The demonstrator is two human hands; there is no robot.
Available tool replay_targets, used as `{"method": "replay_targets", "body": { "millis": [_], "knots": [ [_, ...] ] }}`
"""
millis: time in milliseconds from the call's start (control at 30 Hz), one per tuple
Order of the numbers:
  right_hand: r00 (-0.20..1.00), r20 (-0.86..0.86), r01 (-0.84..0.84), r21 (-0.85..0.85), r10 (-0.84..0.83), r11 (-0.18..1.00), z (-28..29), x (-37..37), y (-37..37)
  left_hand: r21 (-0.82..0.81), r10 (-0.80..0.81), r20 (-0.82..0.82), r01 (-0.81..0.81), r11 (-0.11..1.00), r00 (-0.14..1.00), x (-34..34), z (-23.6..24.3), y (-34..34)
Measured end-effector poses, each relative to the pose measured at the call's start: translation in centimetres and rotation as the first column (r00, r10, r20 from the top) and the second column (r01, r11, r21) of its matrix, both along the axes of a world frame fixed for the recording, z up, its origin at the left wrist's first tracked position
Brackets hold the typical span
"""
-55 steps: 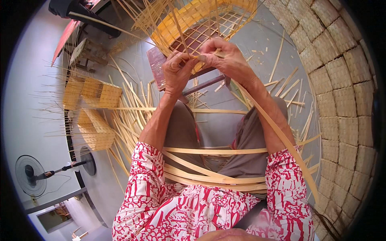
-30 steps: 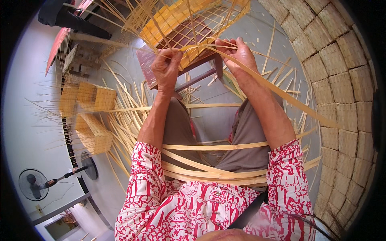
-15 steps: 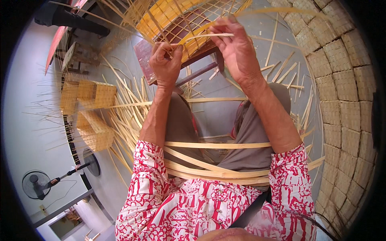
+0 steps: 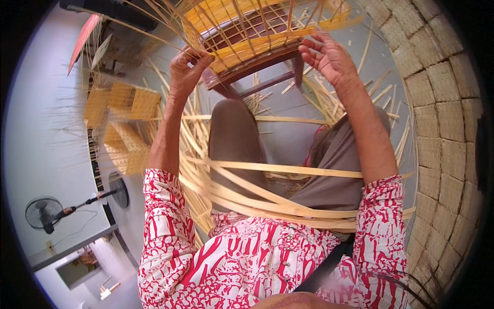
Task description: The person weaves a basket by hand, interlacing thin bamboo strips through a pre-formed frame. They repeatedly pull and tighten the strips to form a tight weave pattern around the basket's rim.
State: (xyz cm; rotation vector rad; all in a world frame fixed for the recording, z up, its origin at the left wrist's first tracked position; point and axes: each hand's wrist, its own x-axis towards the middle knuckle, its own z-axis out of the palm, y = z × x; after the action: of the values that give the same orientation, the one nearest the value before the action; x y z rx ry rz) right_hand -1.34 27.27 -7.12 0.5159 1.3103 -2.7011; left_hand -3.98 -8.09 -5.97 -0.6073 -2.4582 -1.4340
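Note:
My left hand (image 4: 188, 72) is closed on the near-left end of a yellow strip (image 4: 242, 47) that runs along the front of a half-woven, open-grid bamboo basket (image 4: 231, 18). The basket rests on a dark red wooden stool (image 4: 267, 67) beyond my knees, with long loose stakes sticking up and out. My right hand (image 4: 329, 62) is open, palm partly up and fingers loosely bent, beside the basket's right end, just below the yellow strip. Pale bamboo strips (image 4: 283, 170) lie across my lap and thighs.
Partly woven boxes (image 4: 121, 149) with bristling ends and scattered strips (image 4: 190, 149) are on the left. A standing fan (image 4: 43, 213) is at lower left, a red board (image 4: 82, 44) and someone's dark-clothed leg (image 4: 134, 15) at upper left. Woven squares (image 4: 437, 129) line the right.
My hands have moved apart: the left to the left, the right to the right, now opened below the strip it was handling. The yellow strip now lies along the basket's front.

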Motion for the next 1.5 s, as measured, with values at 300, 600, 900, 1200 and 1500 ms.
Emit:
{"method": "replay_targets", "body": {
  "millis": [300, 600, 900, 1200, 1500],
  "knots": [
    [1.000, 0.020, 0.010, -0.246, -0.005, 0.969, -1.5, -1.2, -0.9, 0.189, 0.479, -0.275, -0.442, 0.877, 0.834, 6.9, -0.5, -1.4],
    [0.999, -0.002, 0.030, -0.283, -0.032, 0.959, -1.2, 1.0, -1.5, -0.419, -0.031, -0.482, -0.199, 0.886, 0.876, 2.8, 1.5, 11.0],
    [0.985, -0.141, -0.156, -0.466, 0.101, 0.871, -0.5, 0.8, -2.7, -0.135, -0.081, -0.358, 0.034, 0.990, 0.930, 1.4, 1.5, 10.2],
    [0.813, -0.431, -0.121, 0.531, 0.391, 0.839, 3.0, 0.2, -5.2, -0.164, -0.193, -0.284, 0.150, 0.975, 0.939, -0.3, 2.3, 9.5],
    [0.787, -0.452, -0.077, 0.603, 0.420, 0.794, 1.8, -0.8, -5.3, -0.104, -0.166, -0.142, 0.152, 0.983, 0.976, -0.8, 1.7, 9.3]
  ]
}}
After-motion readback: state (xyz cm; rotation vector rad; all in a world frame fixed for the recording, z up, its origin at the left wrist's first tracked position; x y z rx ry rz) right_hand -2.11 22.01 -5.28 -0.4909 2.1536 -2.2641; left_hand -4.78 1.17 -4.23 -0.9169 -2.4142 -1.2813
